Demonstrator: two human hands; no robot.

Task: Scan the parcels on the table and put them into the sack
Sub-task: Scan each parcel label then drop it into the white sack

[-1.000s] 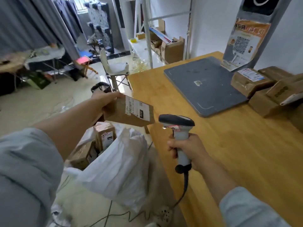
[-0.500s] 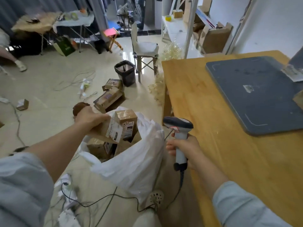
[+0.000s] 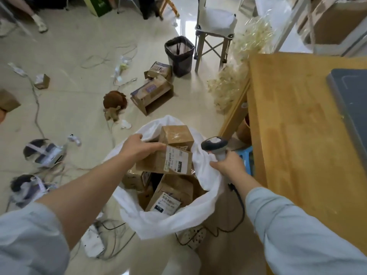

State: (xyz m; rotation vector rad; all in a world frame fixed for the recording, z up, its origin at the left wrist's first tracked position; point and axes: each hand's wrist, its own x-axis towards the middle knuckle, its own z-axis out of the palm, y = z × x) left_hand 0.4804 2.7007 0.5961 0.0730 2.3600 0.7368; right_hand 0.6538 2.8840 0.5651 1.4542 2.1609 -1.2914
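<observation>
A white sack (image 3: 168,221) stands open on the floor beside the wooden table (image 3: 297,135). My left hand (image 3: 139,148) grips a brown labelled parcel (image 3: 168,161) inside the sack's mouth, on top of several other cardboard parcels (image 3: 170,195). Another parcel (image 3: 175,133) stands upright at the sack's far side. My right hand (image 3: 228,165) holds a grey barcode scanner (image 3: 215,146) by its handle and touches the sack's right rim; its cable hangs down toward the floor.
Cardboard boxes (image 3: 153,92), a brown plush toy (image 3: 114,102), cables and slippers (image 3: 43,151) litter the floor. A black waste bin (image 3: 179,54) and a folding stool (image 3: 213,32) stand beyond. A dark mat (image 3: 351,96) lies on the table. A blue stool (image 3: 247,157) sits under the table edge.
My left hand has carried the parcel from above the sack down into its mouth. My right hand with the scanner has come to the sack's rim. My view has tipped downward.
</observation>
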